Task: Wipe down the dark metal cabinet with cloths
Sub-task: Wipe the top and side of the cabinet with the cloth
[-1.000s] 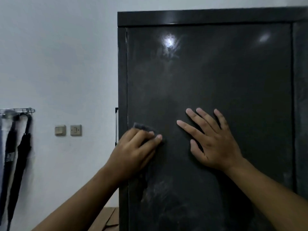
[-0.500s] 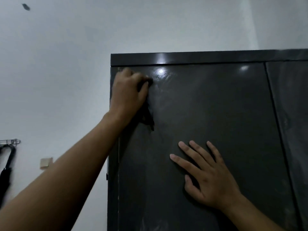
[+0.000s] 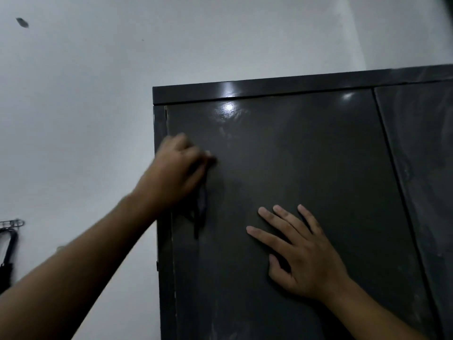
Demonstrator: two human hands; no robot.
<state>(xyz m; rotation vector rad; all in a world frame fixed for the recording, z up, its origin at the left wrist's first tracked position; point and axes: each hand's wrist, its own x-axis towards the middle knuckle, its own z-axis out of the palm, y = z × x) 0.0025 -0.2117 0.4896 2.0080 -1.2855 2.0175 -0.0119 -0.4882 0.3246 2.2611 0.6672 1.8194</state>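
The dark metal cabinet (image 3: 306, 155) fills the right half of the view, its left door glossy and streaked with dust. My left hand (image 3: 175, 171) is blurred by motion near the door's upper left edge and grips a dark cloth (image 3: 201, 207) against the metal; a tail of the cloth hangs below the hand. Lower and to the right, my right hand (image 3: 304, 258) lies flat on the same door with its fingers spread and straight, holding nothing.
A white wall (image 3: 85, 106) runs left of the cabinet. At the far left edge hangs a metal hook rail (image 3: 12, 223) with a black umbrella (image 3: 7, 258) under it. A second cabinet door (image 3: 426, 168) lies to the right.
My left hand with the cloth went up from mid-door to the top left corner, then came back down a little. My right hand stayed flat on the door. The view tilted upward.
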